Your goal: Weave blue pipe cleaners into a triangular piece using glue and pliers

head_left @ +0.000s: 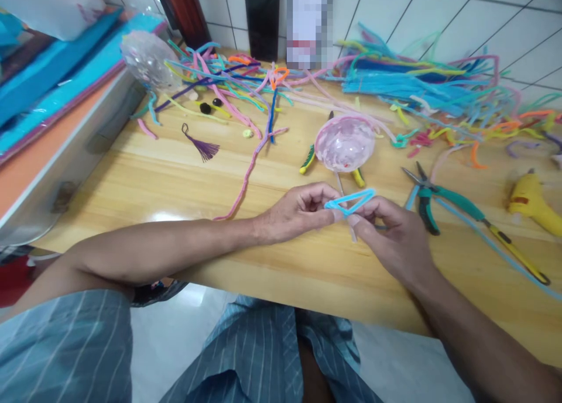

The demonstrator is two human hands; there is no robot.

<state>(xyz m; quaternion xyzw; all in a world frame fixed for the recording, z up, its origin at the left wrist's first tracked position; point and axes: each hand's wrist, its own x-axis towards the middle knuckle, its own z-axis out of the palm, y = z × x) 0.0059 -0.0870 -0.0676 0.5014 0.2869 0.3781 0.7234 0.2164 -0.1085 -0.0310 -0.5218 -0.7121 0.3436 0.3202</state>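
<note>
Between my two hands is a light blue pipe cleaner [360,200] bent into a narrow triangle. My left hand [302,211] pinches its left corner between thumb and fingers. On the other side, my right hand [389,227] grips the lower right part, fingers curled. A thin pale strip [353,234] shows behind and below the triangle; whether a hand touches it I cannot tell. Just beyond the hands sits a clear pinkish plastic bowl [345,144], with yellow-and-green tool handles [308,159] showing from under it.
Teal-handled pliers [425,195], a yellow cutter [518,254] and a yellow glue gun [533,201] lie to the right. Bundled blue pipe cleaners [386,87] rest against the tiled wall. Leftward are a purple tassel [204,144], a long pink pipe cleaner [246,181] and a plastic bin [79,175].
</note>
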